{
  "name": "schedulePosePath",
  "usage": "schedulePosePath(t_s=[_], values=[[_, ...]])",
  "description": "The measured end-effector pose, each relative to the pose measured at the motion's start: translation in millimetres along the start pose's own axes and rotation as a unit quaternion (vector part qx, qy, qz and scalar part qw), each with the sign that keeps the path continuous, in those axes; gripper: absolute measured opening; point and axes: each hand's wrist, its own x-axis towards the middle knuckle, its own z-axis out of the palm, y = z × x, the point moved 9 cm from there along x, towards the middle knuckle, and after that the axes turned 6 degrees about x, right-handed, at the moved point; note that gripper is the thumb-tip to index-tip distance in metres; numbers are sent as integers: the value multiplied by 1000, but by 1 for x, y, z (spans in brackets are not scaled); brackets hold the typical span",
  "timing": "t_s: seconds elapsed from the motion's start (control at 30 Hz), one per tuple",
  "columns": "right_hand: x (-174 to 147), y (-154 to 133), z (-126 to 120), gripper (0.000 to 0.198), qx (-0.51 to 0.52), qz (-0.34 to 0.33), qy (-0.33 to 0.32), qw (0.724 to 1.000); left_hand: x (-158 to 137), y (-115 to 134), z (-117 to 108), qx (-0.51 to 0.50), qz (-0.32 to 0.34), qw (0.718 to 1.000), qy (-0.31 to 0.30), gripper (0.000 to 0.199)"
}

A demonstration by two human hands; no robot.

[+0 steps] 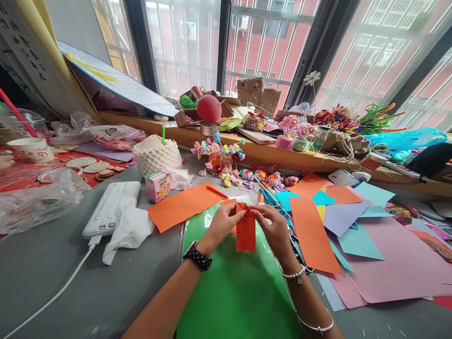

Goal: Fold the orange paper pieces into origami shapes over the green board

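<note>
Paper (246, 236), in the head view, is over the green mat (236, 296), its far end pinched in the grip of left hand (226, 220) and right hand (272, 228); uneven finger pressure could skew or crumple that end; its long axis runs toward the person, plain end nearest; whether it touches the mat is unclear.

Both forearms (168, 297) slanted inward from the near side, left hand (222, 224) and right hand (276, 230) pinching close together.

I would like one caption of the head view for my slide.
Left hand and right hand pinch a folded orange paper over a green mat, beside loose coloured sheets.
</note>
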Motion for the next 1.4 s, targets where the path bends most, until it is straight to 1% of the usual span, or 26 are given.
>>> schedulePosePath(t_s=[0.1, 0.17, 0.27, 0.4, 0.47, 0.57, 0.77, 1.0, 1.1, 1.4], values=[[0, 21, -1, 26, 62, 89, 2, 994, -1, -1, 13, 4, 2, 998, -67, 24], [-1, 31, -1, 26, 71, 123, -3, 990, -2, -2, 16, 20, 4, 996, -85, 24], [-3, 41, 0, 26, 85, 152, -9, 985, -1, -7, 15, 36, -9, 996, -77, 23], [-6, 49, 4, 26, 124, 193, -21, 973, 1, -17, 6, 50, -52, 997, -33, 30], [-8, 53, 7, 26, 145, 218, -33, 965, 2, -17, 4, 62, -55, 996, -25, 33], [-10, 57, 11, 26, 168, 251, -49, 952, 2, -15, 4, 64, -46, 996, -29, 36], [-13, 60, 11, 24, 201, 278, -40, 938, 1, -10, 5, 53, -40, 997, -38, 42], [-13, 54, 10, 21, 220, 290, -39, 931, -1, -16, 8, 6, -84, 994, -70, 47], [-14, 54, 10, 21, 226, 296, -38, 927, -1, -19, 7, -3, -100, 992, -72, 47], [-16, 57, 11, 23, 230, 299, -37, 925, -3, -10, 7, -25, -96, 992, -75, 51]])
